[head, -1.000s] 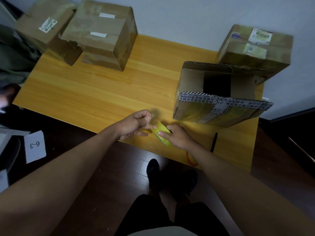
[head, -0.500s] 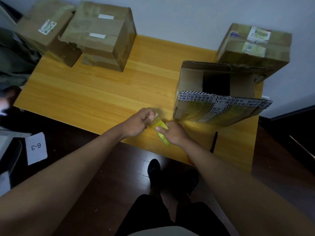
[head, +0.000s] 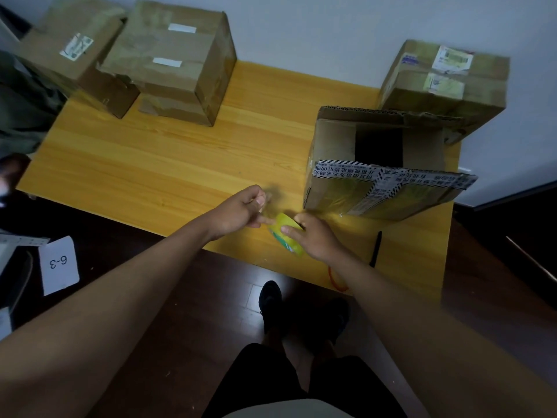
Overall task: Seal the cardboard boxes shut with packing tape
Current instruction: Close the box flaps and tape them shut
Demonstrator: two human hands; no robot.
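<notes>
At the near bench edge the right hand (head: 316, 236) grips the yellow-green tape roll (head: 284, 235), fingers curled round it, while the left hand (head: 241, 211), just left of it, pinches what looks like the clear tape end betw. thumb & forefinger, other fingers loosely curled. The open box (head: 373, 164), flaps up w/ printed tape on the near one, sits just beyond & right of the roll, so the right hand is nearer & the strip prob. has to travel far-right to reach it. Farther off: closed boxes (head: 168, 61) far left, another box (head: 446, 79) far right.
</notes>
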